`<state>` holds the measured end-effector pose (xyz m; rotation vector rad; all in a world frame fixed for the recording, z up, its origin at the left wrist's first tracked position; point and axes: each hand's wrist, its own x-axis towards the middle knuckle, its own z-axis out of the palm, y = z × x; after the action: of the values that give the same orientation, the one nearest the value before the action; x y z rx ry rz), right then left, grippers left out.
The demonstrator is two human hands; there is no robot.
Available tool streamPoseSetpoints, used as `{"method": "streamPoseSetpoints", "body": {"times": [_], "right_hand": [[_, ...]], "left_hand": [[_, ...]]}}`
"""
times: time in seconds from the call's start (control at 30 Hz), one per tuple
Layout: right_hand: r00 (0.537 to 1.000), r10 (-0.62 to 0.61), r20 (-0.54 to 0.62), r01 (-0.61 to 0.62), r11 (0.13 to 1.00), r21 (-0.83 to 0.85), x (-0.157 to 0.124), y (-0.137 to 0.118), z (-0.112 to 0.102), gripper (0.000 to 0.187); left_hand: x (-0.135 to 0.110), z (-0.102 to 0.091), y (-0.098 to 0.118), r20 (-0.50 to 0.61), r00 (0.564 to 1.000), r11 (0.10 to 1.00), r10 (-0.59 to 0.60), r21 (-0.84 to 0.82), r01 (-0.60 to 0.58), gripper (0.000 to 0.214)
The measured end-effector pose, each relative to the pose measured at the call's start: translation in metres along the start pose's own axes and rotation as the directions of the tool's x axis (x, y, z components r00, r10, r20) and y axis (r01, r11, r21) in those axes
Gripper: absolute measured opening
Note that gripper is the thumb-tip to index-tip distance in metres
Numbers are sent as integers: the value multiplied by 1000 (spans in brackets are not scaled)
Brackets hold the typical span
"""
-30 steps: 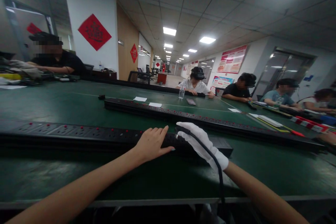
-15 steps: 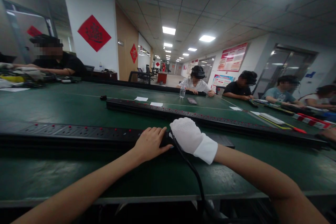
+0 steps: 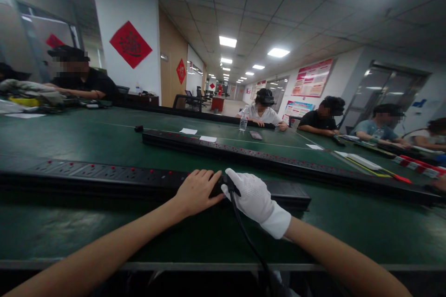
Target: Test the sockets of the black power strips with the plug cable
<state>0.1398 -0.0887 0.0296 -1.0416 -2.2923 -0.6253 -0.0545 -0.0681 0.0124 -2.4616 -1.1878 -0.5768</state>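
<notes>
A long black power strip [image 3: 128, 177] with red switches lies across the near part of the table. My bare left hand [image 3: 199, 190] is wrapped over it, fingers on top and thumb along the near side. Just right of it, my right hand [image 3: 252, 195] in a white dotted glove pinches a black plug [image 3: 231, 186] against the strip. How far the plug sits in a socket is hidden by the fingers. From the plug a black cord [image 3: 245, 232] runs down over the near table edge.
Beyond lies a second long black power strip [image 3: 223, 147]. Farther back are white papers [image 3: 188, 131], a water bottle [image 3: 243, 123] and a small black object [image 3: 138, 128]. Several people sit around the green table [image 3: 114, 236]; a red-and-white item [image 3: 416, 165] is at right.
My right hand has turned and dropped slightly, so the plug and thumb show more. The cord has shifted left. My left hand stays on the strip. The view has shifted a little.
</notes>
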Motion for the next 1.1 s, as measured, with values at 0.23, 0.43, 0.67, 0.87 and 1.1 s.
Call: {"method": "streamPoseSetpoints", "body": {"times": [0.23, 0.43, 0.67, 0.87, 1.1], "right_hand": [[1000, 7, 30, -7, 1000, 23, 2, 0, 3, 43], [996, 44, 81, -52, 994, 94, -5, -5, -1, 51], [995, 49, 85, -56, 994, 90, -8, -3, 4, 52], [992, 9, 125, -20, 996, 82, 11, 0, -7, 35], [957, -123, 264, 127, 992, 0, 39, 5, -5, 28]], "left_hand": [[0, 2, -1, -1, 1000, 1000, 6, -4, -6, 59], [0, -2, -1, 17, 1000, 999, -3, -45, 4, 58], [1, 1, -2, 10, 1000, 999, 15, -46, -15, 59], [0, 2, -2, 15, 1000, 1000, 5, -7, -5, 65], [1, 1, 1, -11, 999, 999, -45, -14, 45, 83]]}}
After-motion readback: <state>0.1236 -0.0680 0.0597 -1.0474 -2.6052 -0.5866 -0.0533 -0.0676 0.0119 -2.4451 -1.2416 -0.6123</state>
